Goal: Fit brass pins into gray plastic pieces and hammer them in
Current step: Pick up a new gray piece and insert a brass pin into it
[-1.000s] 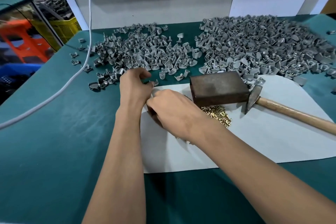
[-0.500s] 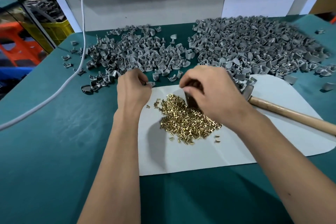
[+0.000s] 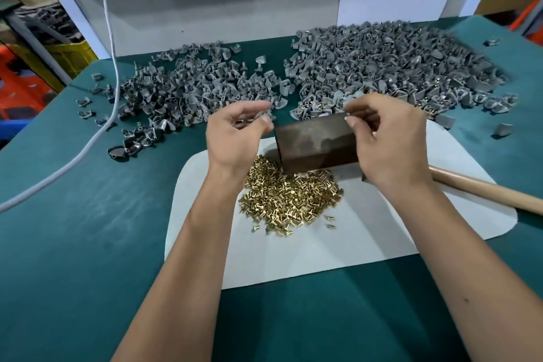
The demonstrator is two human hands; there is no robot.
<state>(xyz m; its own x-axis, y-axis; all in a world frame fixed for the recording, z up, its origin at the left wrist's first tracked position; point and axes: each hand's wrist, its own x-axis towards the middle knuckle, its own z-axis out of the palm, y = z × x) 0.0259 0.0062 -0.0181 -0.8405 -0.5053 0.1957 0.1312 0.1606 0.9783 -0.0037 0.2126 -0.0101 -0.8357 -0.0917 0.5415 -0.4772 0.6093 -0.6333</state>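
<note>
A heap of brass pins (image 3: 289, 198) lies on a white sheet (image 3: 293, 261) in the middle of the green table. My right hand (image 3: 390, 144) grips the right end of a dark metal block (image 3: 314, 144), which is tipped up just behind the pins. My left hand (image 3: 235, 135) hovers left of the block with curled fingers pinching a small gray plastic piece (image 3: 260, 115), which is blurred. Two large heaps of gray plastic pieces (image 3: 199, 88) (image 3: 382, 67) cover the far side of the table. Only the hammer's wooden handle (image 3: 484, 192) shows, behind my right wrist; its head is hidden.
A white cable (image 3: 110, 38) hangs down and trails across the table's left side. Stray gray pieces (image 3: 504, 129) lie at the right. A white wall panel (image 3: 235, 3) closes the back. Yellow and orange crates (image 3: 70, 56) stand beyond the left edge.
My right hand left my left hand, reached over the pins to the metal block and tipped it up. My left hand rose slightly with its gray piece.
</note>
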